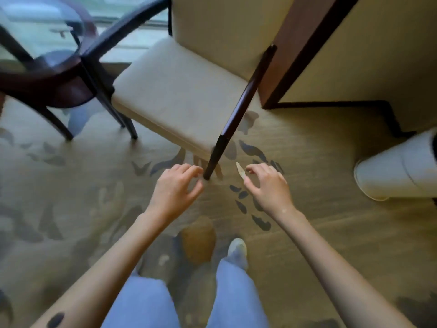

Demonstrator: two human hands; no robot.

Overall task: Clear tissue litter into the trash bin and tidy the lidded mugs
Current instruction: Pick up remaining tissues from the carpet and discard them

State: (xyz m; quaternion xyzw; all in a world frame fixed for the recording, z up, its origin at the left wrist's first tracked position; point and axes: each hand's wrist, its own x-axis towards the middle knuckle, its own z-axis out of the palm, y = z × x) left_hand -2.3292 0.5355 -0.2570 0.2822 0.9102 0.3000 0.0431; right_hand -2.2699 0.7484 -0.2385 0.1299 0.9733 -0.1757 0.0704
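one bin (399, 169), edge-cropped, blurred

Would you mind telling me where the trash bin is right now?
In the head view, the white trash bin stands on the carpet at the far right edge, right of the right hand and just below the cabinet's corner.

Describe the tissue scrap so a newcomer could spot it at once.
Start at the cream-cushioned chair and follow its dark front leg down to the carpet. Just right of its foot, the right hand pinches a tissue scrap: a pale sliver, unlike the carpet's dark leaf marks.
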